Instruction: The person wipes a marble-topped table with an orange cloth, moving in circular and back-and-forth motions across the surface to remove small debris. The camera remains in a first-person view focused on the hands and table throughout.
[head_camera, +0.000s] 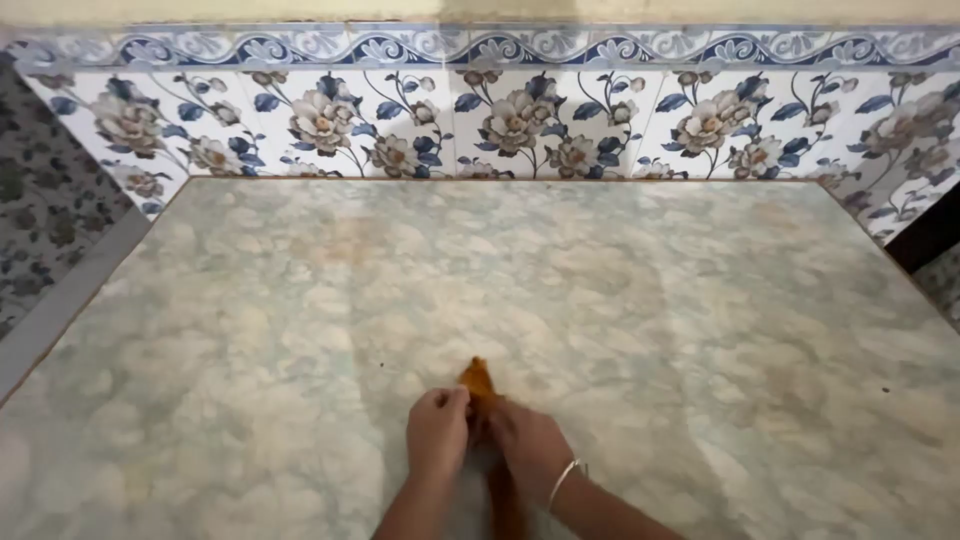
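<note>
Both hands sit close together at the near edge of the counter, knuckles up. The left hand (437, 432) is curled shut, pinching an orange-brown cloth (479, 380) at its top, and the right hand (530, 447), a thin bangle (565, 480) at its wrist, is closed over the same cloth just beside it. The cloth pokes out beyond the fingers in a small peak and trails back between the forearms. Under them spreads a pale, mottled marble countertop (620, 290). Along its far side runs a wall of white tiles with blue and beige flowers (520, 125), topped by a blue scroll border (480, 45).
</note>
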